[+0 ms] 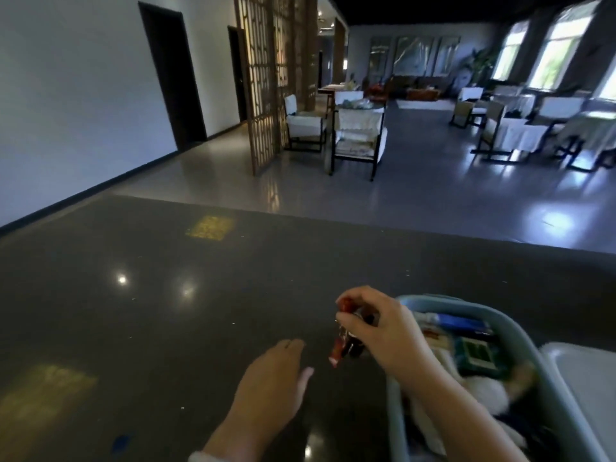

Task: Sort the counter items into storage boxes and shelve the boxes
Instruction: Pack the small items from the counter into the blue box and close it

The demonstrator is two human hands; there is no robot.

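Observation:
My right hand (383, 331) grips a small bunch of red and dark items (346, 345), blurred, just above the dark counter (166, 295) and to the left of a pale blue storage box (520, 331). The box holds several things: a blue tube, a green packet, white cloth. My left hand (270, 385) lies flat on the counter with straight fingers, a little left of and below the held items, holding nothing.
A second, white box (580, 368) stands at the right edge beside the blue one. A small blue thing (120, 443) lies on the counter at lower left. Beyond the counter are a grey floor, white chairs (358, 135) and a wooden lattice screen (263, 78).

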